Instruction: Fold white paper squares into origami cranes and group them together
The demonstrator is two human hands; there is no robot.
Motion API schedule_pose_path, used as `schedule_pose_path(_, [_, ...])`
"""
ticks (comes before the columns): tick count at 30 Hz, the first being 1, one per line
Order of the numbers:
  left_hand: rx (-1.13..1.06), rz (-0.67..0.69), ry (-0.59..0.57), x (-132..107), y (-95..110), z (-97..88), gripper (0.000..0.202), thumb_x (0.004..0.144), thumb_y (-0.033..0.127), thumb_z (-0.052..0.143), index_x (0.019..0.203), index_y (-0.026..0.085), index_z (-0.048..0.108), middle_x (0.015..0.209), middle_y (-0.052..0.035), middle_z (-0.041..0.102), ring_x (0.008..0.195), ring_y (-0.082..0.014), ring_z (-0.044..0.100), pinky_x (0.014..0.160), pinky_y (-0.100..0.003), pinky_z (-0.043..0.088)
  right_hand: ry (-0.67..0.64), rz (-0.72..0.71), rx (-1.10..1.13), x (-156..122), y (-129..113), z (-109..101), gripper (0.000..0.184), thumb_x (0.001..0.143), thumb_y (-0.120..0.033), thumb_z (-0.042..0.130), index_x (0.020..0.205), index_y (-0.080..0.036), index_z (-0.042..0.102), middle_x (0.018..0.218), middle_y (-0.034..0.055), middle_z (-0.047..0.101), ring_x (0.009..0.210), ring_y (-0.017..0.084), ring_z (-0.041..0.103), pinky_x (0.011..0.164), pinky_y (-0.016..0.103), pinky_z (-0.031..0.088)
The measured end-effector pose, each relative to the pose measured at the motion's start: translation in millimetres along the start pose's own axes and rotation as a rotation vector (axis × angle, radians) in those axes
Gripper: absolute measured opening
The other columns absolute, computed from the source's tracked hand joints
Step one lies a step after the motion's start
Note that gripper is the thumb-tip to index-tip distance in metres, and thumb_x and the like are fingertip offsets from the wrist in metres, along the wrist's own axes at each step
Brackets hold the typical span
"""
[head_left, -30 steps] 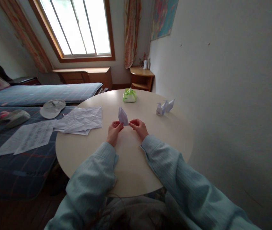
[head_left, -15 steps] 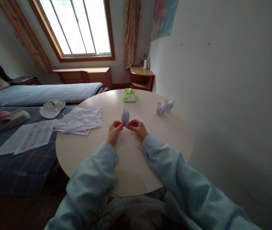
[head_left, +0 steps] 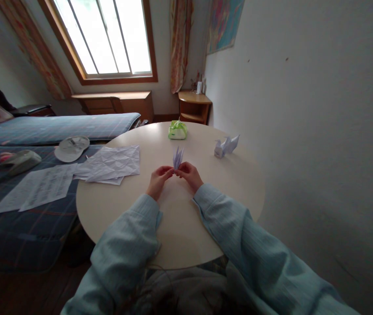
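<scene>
A small folded white paper piece (head_left: pixel 177 158), with pointed tips upward, is held just above the round table (head_left: pixel 147 236). My left hand (head_left: pixel 159 179) pinches its lower left side between thumb and fingers. From the other side my right hand (head_left: pixel 189 175) grips its base, so the lowest part is covered by fingertips. To the right on the table stand finished-looking white origami figures (head_left: pixel 227 146), apart from both hands.
A green tissue pack (head_left: pixel 177 130) lies at the table's far side. Crumpled white sheets (head_left: pixel 114 164) overlap the left edge. Printed papers (head_left: pixel 45 186), a cap (head_left: pixel 71 148) and a bag (head_left: pixel 22 162) rest on the bed. A wall (head_left: pixel 320 153) borders the right.
The folded paper has turned and shifted slightly right, showing its narrow, layered edges instead of a broader face. Both hands stay almost in place, fingers a little closer together.
</scene>
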State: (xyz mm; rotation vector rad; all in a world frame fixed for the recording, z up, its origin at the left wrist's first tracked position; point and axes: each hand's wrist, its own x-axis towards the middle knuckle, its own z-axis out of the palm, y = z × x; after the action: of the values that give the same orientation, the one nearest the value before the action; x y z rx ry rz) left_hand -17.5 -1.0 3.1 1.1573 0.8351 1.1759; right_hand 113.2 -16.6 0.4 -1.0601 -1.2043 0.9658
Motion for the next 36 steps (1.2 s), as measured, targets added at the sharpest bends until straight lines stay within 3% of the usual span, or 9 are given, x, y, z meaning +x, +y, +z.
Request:
schedule_pose_path(13, [0.002, -0.021, -0.029, -0.4, 0.5, -1.0, 0.034, 0.054, 0.032, 0.072, 0.082, 0.015, 0.067, 0.079, -0.0034, 0.067, 0.074, -0.0124, 0.058, 0.078, -0.027, 0.042, 0.063, 0.04, 0.055, -1.9, -5.2, 3.1, 0.045, 0.042, -0.043, 0.074, 0.063, -0.019, 0.042, 0.056, -0.0054, 0.051, 0.052, 0.008, 0.049, 0.051, 0.024, 0.042])
schedule_pose_path(24, [-0.034, -0.016, -0.012, -0.7, 2.7, 1.1, 0.032, 0.056, 0.031, 0.071, 0.082, 0.015, 0.068, 0.08, -0.0038, 0.067, 0.074, -0.0121, 0.058, 0.081, -0.029, 0.042, 0.015, 0.045, 0.085, -0.4, -3.0, 1.5, 0.042, 0.048, -0.041, 0.072, 0.068, -0.019, 0.042, 0.058, -0.005, 0.054, 0.053, 0.009, 0.053, 0.051, 0.024, 0.041])
schedule_pose_path(36, [-0.099, -0.093, 0.051, 0.3, 6.3, 2.4, 0.028, 0.054, 0.033, 0.068, 0.074, 0.013, 0.064, 0.065, 0.0001, 0.063, 0.06, -0.008, 0.054, 0.064, -0.022, 0.041, -0.012, 0.089, 0.122, 3.1, 6.2, -1.8, 0.02, 0.057, -0.029, 0.056, 0.07, -0.016, 0.048, 0.063, -0.003, 0.056, 0.054, 0.008, 0.052, 0.05, 0.021, 0.039])
